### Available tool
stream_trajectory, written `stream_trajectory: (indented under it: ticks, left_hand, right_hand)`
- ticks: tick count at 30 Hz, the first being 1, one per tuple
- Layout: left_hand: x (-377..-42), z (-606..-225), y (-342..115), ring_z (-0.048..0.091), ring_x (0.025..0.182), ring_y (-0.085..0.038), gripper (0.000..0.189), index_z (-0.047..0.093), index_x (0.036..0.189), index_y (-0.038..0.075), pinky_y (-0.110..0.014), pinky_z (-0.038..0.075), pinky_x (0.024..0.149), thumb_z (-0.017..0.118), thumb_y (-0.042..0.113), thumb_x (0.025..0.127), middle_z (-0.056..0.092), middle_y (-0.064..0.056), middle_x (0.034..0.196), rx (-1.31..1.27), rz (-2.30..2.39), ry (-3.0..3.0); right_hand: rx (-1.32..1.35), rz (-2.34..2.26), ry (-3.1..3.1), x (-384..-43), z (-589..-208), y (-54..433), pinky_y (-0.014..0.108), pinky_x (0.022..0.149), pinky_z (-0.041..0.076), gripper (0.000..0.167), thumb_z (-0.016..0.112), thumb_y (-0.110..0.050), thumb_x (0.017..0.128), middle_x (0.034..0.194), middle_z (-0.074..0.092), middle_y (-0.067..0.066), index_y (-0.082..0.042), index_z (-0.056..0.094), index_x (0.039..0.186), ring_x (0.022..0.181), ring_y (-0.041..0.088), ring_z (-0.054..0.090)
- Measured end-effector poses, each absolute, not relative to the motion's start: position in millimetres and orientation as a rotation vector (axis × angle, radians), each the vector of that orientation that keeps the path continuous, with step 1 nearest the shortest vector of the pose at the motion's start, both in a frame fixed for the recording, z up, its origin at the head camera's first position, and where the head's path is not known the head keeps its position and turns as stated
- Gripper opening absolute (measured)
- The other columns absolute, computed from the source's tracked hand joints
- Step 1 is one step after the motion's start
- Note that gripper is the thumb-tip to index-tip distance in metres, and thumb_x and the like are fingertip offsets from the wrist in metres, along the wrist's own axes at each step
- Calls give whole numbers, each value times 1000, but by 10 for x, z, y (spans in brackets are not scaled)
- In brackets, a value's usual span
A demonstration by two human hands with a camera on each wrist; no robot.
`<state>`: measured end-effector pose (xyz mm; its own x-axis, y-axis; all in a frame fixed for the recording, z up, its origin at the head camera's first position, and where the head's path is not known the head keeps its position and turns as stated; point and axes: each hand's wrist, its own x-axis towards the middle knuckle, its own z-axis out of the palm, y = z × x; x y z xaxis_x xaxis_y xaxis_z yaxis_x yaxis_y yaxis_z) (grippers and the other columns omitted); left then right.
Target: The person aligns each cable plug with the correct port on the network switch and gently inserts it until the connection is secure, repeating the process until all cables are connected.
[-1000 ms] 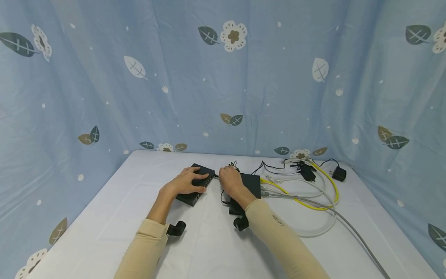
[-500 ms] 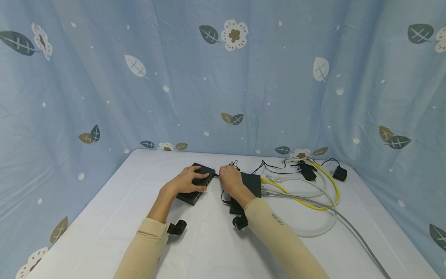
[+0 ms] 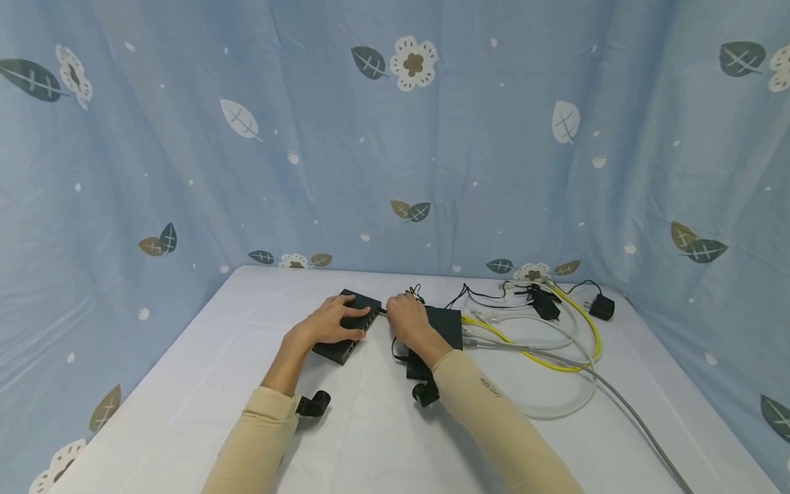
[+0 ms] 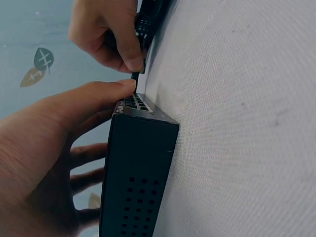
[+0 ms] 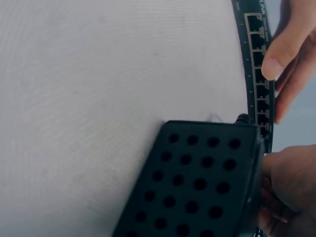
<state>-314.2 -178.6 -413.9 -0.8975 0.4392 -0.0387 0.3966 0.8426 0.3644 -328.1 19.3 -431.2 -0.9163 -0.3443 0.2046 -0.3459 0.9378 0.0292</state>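
A black network switch [image 3: 339, 351] with a row of ports along its right side lies at left of centre on the white cloth. My left hand [image 3: 327, 322] rests across its top, fingers spread and thumb [image 4: 116, 91] at the port-side edge. My right hand [image 3: 407, 319] pinches a black cable with its plug [image 3: 382, 311] at the far end of the port side. How deep the plug sits cannot be seen. Under my right wrist lies a second black network switch [image 3: 447, 322]; it fills the lower part of the right wrist view, its perforated side [image 5: 192, 182] showing.
Yellow [image 3: 595, 336], white [image 3: 580, 405] and grey network cables [image 3: 617, 394] run from the second switch to the right. Black power adapters [image 3: 545, 304] and thin black cords lie at the back right. A blue patterned curtain [image 3: 395, 137] hangs behind the table [image 3: 185, 384].
Both hands stay in nearly the same place, left on the switch and right at the plug. The right hand shifts very slightly; the cables and second switch look unchanged.
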Motion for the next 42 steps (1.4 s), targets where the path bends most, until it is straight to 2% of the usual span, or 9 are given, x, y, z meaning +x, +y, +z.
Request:
stream_trajectory:
  ticks: [7,16,26,31,42]
  left_hand:
    - [-3141,-4141,-1784,24,145,-48,60,54,142,21,-68,29,110,71,42,89,31,-21,158,662,544,2905]
    - [-3138,-4160,-1790,23,145,-48,59,54,142,22,-67,29,110,70,43,89,30,-20,158,655,551,2897]
    - [-3134,-4162,-1779,23,146,-47,59,54,142,25,-69,30,109,70,44,88,31,-19,159,646,549,2897]
    - [-3141,-4171,-1784,23,146,-47,60,54,142,24,-69,31,108,70,45,88,30,-19,159,645,554,2900]
    - [-3149,-4166,-1793,23,146,-47,60,54,142,24,-70,30,108,71,44,88,30,-18,159,639,563,2901]
  right_hand:
    - [511,49,-2870,-3317,-4343,198,33,80,57,11,65,-17,95,96,70,5,-9,73,98,92,20,65]
    - [469,-38,-2822,-3308,-4385,154,30,71,58,10,69,-17,92,90,72,3,-11,74,99,86,18,67]
    - [451,28,-2892,-3292,-4342,164,34,76,59,12,68,-20,93,95,72,3,-12,75,98,91,19,66]
    - [453,141,-2934,-3285,-4291,190,34,73,59,15,64,-20,96,94,73,5,-10,74,98,89,20,68]
    - [486,217,-2872,-3308,-4335,211,33,68,58,16,65,-17,95,85,73,5,-9,75,86,82,19,69]
